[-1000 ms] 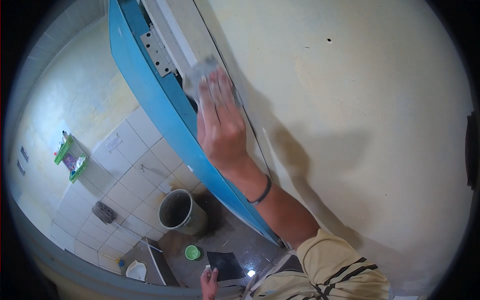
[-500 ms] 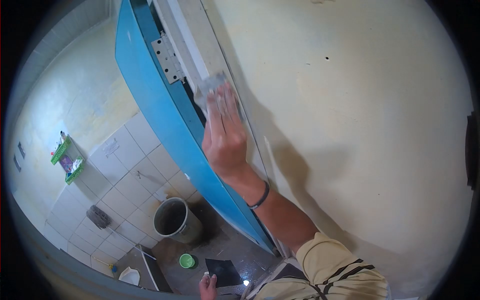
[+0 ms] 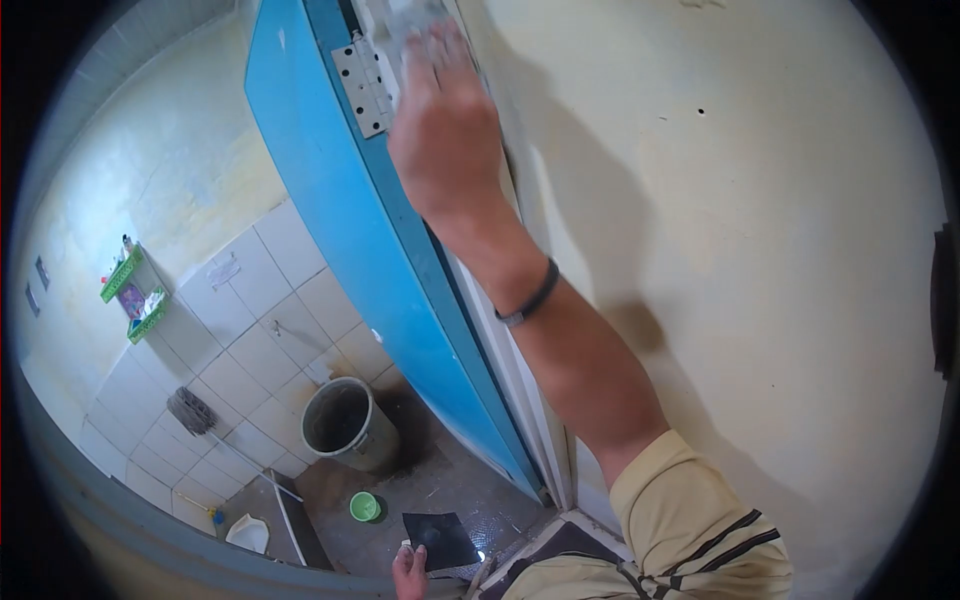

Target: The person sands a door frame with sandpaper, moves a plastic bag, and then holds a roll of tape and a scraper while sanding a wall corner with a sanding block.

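My right hand, with a dark band at the wrist, is raised high on the white door frame. Its fingers press a dusty grey piece of sandpaper flat against the frame, just right of a metal hinge. Low in the view, my left hand is closed on the edge of a black sheet of sandpaper. A small whitish bit shows at its fingertips, too small to name. The blue door stands beside the frame on the left.
A cream wall fills the right side. Through the doorway are a grey bucket, a green dipper, a mop, a squat toilet and a green corner shelf on the tiled wall.
My right hand has slid up along the door frame with the sandpaper and now sits beside the hinge, near the top of the view. My left hand still holds the black sheet low down.
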